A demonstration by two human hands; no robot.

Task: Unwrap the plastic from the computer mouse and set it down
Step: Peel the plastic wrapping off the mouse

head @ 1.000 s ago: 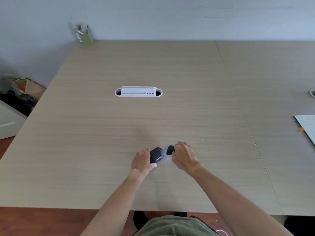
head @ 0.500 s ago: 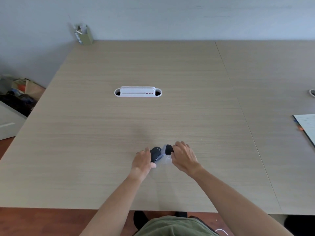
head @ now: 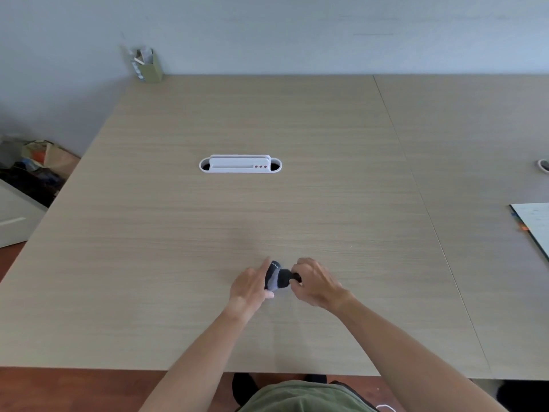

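A dark computer mouse (head: 277, 278) with a grey patch sits between both hands, low over the wooden table (head: 267, 209) near its front edge. My left hand (head: 252, 285) holds its left side, index finger stretched along the top. My right hand (head: 316, 282) pinches its right end, fingers curled. The clear plastic wrap is hard to make out around the mouse; only a faint sheen shows. I cannot tell whether the mouse touches the table.
A white cable port (head: 240, 164) is set into the table's middle. A green pen holder (head: 147, 65) stands at the far left corner. A notebook (head: 534, 224) lies at the right edge. Bags (head: 32, 165) sit on the floor at left.
The two hands have closed in on the mouse, and the pale plastic stretched between them a second ago no longer shows. The left index finger has lifted over the mouse's top.
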